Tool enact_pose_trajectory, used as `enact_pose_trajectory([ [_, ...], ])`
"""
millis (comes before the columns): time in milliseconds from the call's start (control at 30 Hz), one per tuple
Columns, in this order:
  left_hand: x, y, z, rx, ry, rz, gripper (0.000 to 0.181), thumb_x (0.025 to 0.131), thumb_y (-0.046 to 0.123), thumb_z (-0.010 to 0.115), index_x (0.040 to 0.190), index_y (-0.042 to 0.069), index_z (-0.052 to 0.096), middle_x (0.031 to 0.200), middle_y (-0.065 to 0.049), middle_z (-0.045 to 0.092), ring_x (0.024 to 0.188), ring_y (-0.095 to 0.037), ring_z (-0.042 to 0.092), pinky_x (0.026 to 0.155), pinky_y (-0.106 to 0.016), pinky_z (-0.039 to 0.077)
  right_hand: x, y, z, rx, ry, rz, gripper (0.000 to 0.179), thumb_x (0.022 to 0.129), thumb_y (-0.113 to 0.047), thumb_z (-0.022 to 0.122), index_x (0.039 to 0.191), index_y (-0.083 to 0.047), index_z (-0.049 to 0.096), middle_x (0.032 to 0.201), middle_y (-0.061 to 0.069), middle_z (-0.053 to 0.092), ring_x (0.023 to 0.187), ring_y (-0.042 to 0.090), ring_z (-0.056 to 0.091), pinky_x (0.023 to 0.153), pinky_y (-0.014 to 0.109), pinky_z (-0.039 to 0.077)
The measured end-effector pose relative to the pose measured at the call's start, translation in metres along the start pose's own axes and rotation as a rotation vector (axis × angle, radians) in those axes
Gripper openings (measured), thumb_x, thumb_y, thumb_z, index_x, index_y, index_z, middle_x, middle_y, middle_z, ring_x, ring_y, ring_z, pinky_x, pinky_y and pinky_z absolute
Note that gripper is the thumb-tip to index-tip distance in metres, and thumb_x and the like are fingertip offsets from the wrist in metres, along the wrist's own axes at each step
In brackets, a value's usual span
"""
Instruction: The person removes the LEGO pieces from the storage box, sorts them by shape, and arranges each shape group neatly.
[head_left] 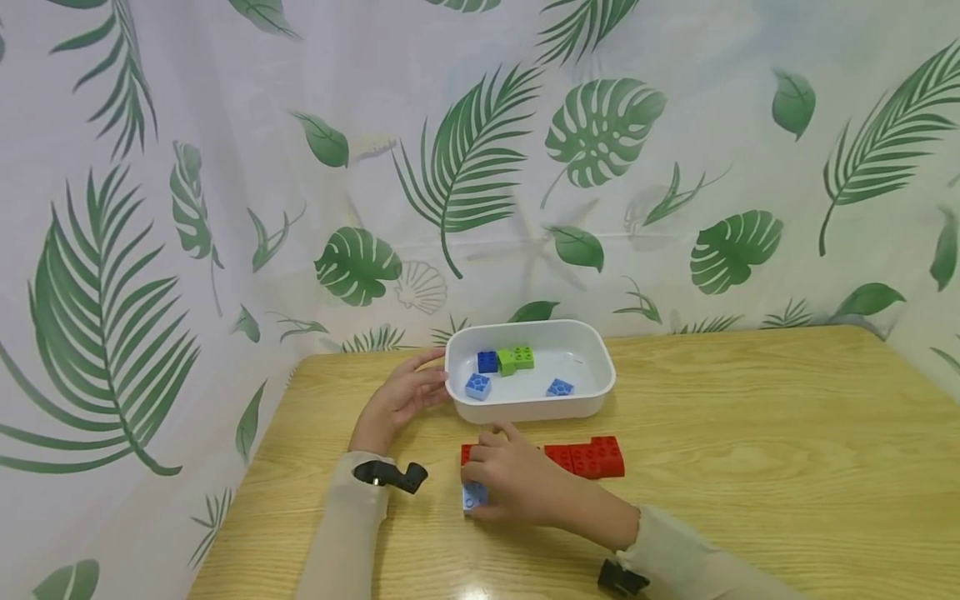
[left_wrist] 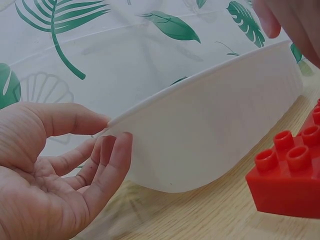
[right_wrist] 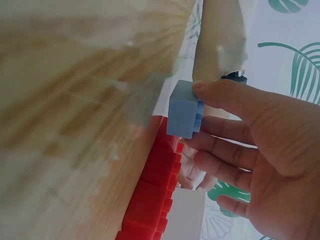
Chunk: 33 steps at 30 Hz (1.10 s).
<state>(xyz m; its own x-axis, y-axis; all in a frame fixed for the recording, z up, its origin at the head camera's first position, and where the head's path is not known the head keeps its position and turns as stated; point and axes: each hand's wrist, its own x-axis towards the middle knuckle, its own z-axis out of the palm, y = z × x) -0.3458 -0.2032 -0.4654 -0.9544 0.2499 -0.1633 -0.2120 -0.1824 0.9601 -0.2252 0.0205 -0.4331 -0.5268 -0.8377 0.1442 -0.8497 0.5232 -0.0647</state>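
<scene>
At its left end, the white plastic tub (head_left: 540, 408) has my left hand (head_left: 405, 396) on it. The left wrist view shows that hand (left_wrist: 55, 170) pinching the tub's rim and wall (left_wrist: 200, 120) between thumb and fingertips. My right hand (head_left: 525, 479) holds a light blue toy brick (head_left: 474, 497) in front of the left end of a row of red toy bricks (head_left: 596, 457). In the right wrist view, thumb and fingers grip this light blue brick (right_wrist: 182, 110) beside the red row (right_wrist: 150, 185). The hand hides the row's middle in the head view.
Inside the tub lie a dark blue brick (head_left: 487, 361), light green bricks (head_left: 517, 358) and two light blue bricks, one to the left (head_left: 477, 386) and one to the right (head_left: 560, 387). Everything stands on a wooden table (head_left: 750, 433) before a leaf-print curtain (head_left: 637, 275).
</scene>
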Motion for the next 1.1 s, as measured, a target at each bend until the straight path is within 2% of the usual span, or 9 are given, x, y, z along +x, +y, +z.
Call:
enact_pose_trajectory([
  [233, 0.0, 0.002, 0.001, -0.004, 0.005, -0.007, 0.055, 0.1, -0.003, 0.054, 0.153, 0.005, 0.039, 0.151, -0.025, 0.049, 0.103, -0.015, 0.069, 0.082, -0.028, 0.061, 0.001, 0.001, 0.001, 0.016, -0.029, 0.021, 0.03, 0.086, -0.043, 0.08, 0.105, -0.021, 0.078, 0.097, -0.007, 0.075, 0.095, 0.013, 0.057, 0.107, 0.046, 0.044],
  [400, 0.0, 0.004, 0.001, -0.005, 0.006, -0.006, 0.056, 0.1, -0.003, 0.055, 0.153, 0.004, 0.039, 0.149, -0.024, 0.051, 0.105, -0.017, 0.068, 0.083, -0.029, 0.061, 0.001, 0.002, 0.0, 0.018, -0.016, 0.013, 0.027, 0.087, -0.04, 0.079, 0.105, -0.02, 0.078, 0.098, -0.007, 0.075, 0.094, 0.013, 0.058, 0.107, 0.046, 0.043],
  [567, 0.001, 0.004, 0.0, 0.009, 0.02, -0.017, 0.056, 0.1, -0.001, 0.056, 0.153, 0.006, 0.039, 0.154, -0.025, 0.047, 0.112, -0.019, 0.067, 0.085, -0.029, 0.061, 0.001, 0.001, 0.0, 0.014, 0.004, -0.008, 0.025, 0.087, -0.038, 0.079, 0.105, -0.02, 0.077, 0.099, -0.007, 0.074, 0.095, 0.012, 0.059, 0.107, 0.046, 0.044],
  [833, 0.0, 0.001, 0.001, 0.002, 0.032, -0.02, 0.055, 0.101, -0.002, 0.056, 0.152, 0.007, 0.041, 0.151, -0.024, 0.049, 0.107, -0.017, 0.068, 0.084, -0.03, 0.061, -0.001, 0.001, -0.001, 0.043, 0.014, -0.03, 0.03, 0.087, -0.038, 0.08, 0.111, -0.019, 0.075, 0.106, -0.006, 0.074, 0.103, 0.014, 0.061, 0.112, 0.049, 0.044],
  [1100, 0.0, 0.0, 0.001, 0.006, 0.023, -0.012, 0.053, 0.1, -0.002, 0.056, 0.151, 0.006, 0.042, 0.147, -0.022, 0.054, 0.105, -0.016, 0.069, 0.087, -0.032, 0.061, -0.002, 0.009, -0.014, 0.135, 0.039, 0.002, 0.037, 0.087, -0.037, 0.081, 0.117, -0.016, 0.074, 0.111, -0.003, 0.073, 0.106, 0.015, 0.061, 0.106, 0.037, 0.047],
])
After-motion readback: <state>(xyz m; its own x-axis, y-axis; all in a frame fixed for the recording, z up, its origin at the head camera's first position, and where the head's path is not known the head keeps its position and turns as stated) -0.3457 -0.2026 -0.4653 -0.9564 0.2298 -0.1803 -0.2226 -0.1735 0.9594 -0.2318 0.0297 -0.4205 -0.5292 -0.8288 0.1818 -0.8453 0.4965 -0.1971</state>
